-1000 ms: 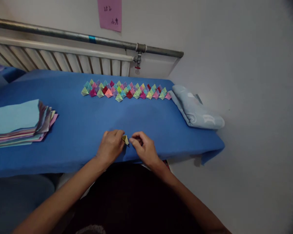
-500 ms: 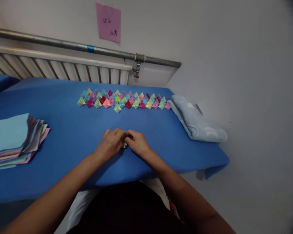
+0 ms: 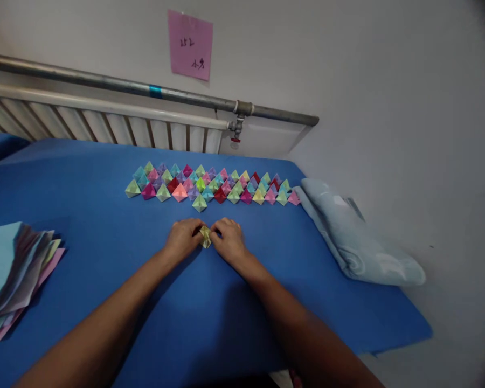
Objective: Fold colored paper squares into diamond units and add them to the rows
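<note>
A small folded yellow paper piece (image 3: 206, 237) is held between my two hands, above the blue cloth (image 3: 145, 302). My left hand (image 3: 183, 238) pinches its left side with thumb and fingers together. On its right side, my right hand (image 3: 228, 237) grips it the same way. Just beyond my hands stands a light green folded paper piece (image 3: 199, 203), in front of several rows of small folded paper pieces (image 3: 220, 195) in pink, red, green, blue, purple and yellow.
On the left lies a stack of coloured paper sheets (image 3: 2, 258). A folded light blue blanket (image 3: 359, 242) rests at the right edge. Behind the table run a radiator (image 3: 117, 129) and a metal pipe (image 3: 105, 81); a pink note (image 3: 191, 46) hangs on the wall.
The yellow paper between my fingers shows more fully, and my hands are slightly farther apart. The camera view has shifted, so the table and rows appear nearer and lower.
</note>
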Tool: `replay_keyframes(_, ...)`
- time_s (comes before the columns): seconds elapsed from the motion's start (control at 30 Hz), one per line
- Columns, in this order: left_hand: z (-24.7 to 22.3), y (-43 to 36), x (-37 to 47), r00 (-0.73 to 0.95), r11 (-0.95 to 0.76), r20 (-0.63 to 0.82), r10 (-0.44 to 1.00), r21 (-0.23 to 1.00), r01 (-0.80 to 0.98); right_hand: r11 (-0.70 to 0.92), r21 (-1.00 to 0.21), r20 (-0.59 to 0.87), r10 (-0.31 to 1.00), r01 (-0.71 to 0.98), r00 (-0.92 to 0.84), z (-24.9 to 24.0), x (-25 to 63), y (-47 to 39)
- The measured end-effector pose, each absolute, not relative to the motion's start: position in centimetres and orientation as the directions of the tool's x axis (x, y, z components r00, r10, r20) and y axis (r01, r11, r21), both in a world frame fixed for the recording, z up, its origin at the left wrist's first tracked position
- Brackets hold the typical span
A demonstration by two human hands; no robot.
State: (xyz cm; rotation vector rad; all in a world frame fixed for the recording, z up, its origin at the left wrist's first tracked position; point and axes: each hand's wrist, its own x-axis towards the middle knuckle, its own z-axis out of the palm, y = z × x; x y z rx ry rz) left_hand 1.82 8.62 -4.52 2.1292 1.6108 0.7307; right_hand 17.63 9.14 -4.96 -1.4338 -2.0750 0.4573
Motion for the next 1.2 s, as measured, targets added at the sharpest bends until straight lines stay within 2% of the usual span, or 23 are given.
replay_keyframes(0.17, -5.4, 8.8, 1.9, 0.236, -0.29, 0.169, 0.957, 0.538, 0.792, 0.347, -0.509, 0.228, 0.937, 0.788, -0.265, -5.1, 17.6, 9.7)
replay_keyframes(0.4, -5.7, 8.6, 2.2, 0.225, -0.301, 0.212, 0.951, 0.475, 0.827, 0.351, -0.555, 0.201, 0.936, 0.754, -0.288, -5.1, 18.1, 10.8)
replay_keyframes(0.53, -5.7, 8.5, 2.1, 0.196, -0.273, 0.207, 0.959, 0.468, 0.841, 0.305, -0.579, 0.117, 0.949, 0.756, -0.293, -4.5, 18.2, 11.3)
replay_keyframes(0.7, -5.6, 8.5, 2.4, 0.179, -0.254, 0.201, 0.963, 0.449, 0.857, 0.257, -0.54, 0.018, 0.956, 0.802, -0.294, -3.9, 17.9, 11.8)
replay_keyframes(1.2, -4.8, 8.3, 2.5, 0.179, -0.248, 0.194, 0.965, 0.435, 0.865, 0.244, -0.531, -0.055, 0.946, 0.811, -0.32, -2.7, 17.7, 11.3)
